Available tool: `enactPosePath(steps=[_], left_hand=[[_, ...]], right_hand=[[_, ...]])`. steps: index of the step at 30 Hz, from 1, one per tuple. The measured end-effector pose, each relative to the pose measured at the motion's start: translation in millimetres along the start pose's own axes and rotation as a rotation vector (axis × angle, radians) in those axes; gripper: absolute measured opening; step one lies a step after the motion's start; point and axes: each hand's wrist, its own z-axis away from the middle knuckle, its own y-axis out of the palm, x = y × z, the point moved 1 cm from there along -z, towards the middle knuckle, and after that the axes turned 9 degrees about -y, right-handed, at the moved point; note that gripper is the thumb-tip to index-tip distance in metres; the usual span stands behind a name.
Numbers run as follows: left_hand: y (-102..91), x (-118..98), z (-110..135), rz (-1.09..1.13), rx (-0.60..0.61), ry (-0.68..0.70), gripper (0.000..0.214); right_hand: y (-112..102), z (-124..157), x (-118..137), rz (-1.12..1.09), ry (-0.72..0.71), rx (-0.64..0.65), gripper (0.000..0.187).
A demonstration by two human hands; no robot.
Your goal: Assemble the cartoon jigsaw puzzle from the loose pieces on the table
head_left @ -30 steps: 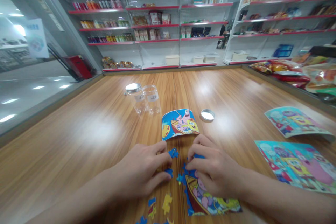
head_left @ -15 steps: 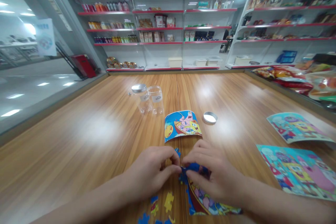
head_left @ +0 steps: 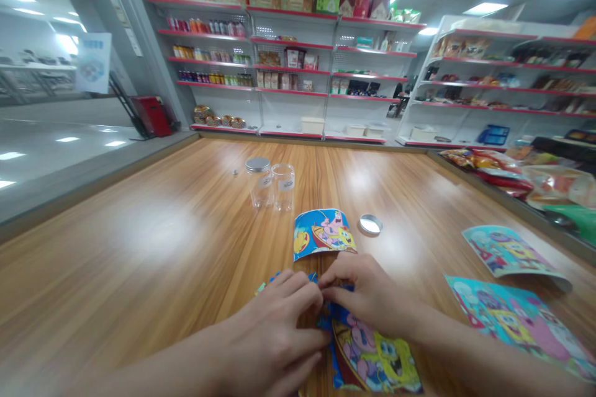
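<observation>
A partly assembled cartoon jigsaw puzzle [head_left: 372,360] lies on the wooden table [head_left: 139,248] right in front of me. My left hand [head_left: 279,338] and my right hand [head_left: 361,294] meet at the puzzle's top left corner, fingertips pinched together over a blue puzzle piece [head_left: 342,288]. The fingers hide most of that piece. Just beyond the hands a curled reference picture [head_left: 323,234] of the same cartoon stands on the table. A few loose pieces [head_left: 267,282] peek out to the left of my left hand.
Two clear plastic jars [head_left: 272,185], one capped and one open, stand farther back, and a round metal lid [head_left: 370,224] lies to the right of the picture. Two more cartoon sheets [head_left: 512,316] lie at the right. Snack bags [head_left: 493,167] line the right edge. Store shelves fill the back.
The view has tilted up and drawn closer. Both hands have come together over the puzzle's top left corner, the left one now covering the loose pieces seen before.
</observation>
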Motion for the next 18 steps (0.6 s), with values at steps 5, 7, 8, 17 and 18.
enactPosePath(steps=[5,7,8,17,18], left_hand=[[0.7,5.7,-1.1,0.000,0.049,-0.004,0.019],[1.8,8.5,-0.7,0.007,0.057,-0.007,0.019],[2.3,9.5,-0.6,0.010,0.061,-0.007,0.019],[3.4,10.8,-2.2,0.025,0.084,0.000,0.017],[3.2,10.7,-2.5,0.025,0.089,0.000,0.017]], right_hand=[[7.2,10.4,-9.0,0.001,-0.092,-0.005,0.017],[7.2,13.0,-10.7,0.000,-0.106,-0.015,0.014],[6.9,13.5,-11.0,0.001,-0.114,-0.014,0.012],[8.0,11.7,-10.6,0.027,-0.136,-0.019,0.011],[8.4,11.7,-10.6,0.025,-0.136,-0.014,0.012]])
